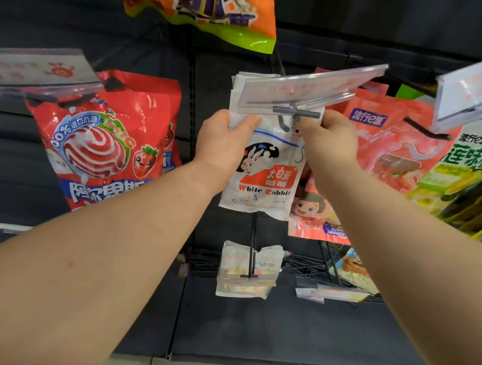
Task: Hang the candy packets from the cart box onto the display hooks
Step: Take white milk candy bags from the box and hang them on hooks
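You are in the middle of hanging one packet. Your left hand (223, 142) pinches the upper left corner of the White Rabbit packet (264, 170), thumb across the front, and your right hand (326, 137) is closed on its upper right corner, so both hands hold the same packet up at the display hook (286, 122). The grey hook tip curls just in front of the packet's top edge, right below the clear price-tag holder (302, 88) that rides on the same arm.

The step looks like threading: the packet's hang hole has to meet the hook tip. Next, you would likely line that hole up with the tip, push the packet back along the arm, then let go with both hands.

Whether the hole is already over the hook, you cannot tell: the tag holder and your right fingers cover that spot. More white packets (237, 85) seem to sit behind on the same hook, but only their top edges show. The cart box is out of view. The red lollipop bag (102, 145) to the left and the pink bag (390, 143) to the right hang on neighbouring hooks, close beside your wrists. The lower small packet (247, 271) is too blurred to read.
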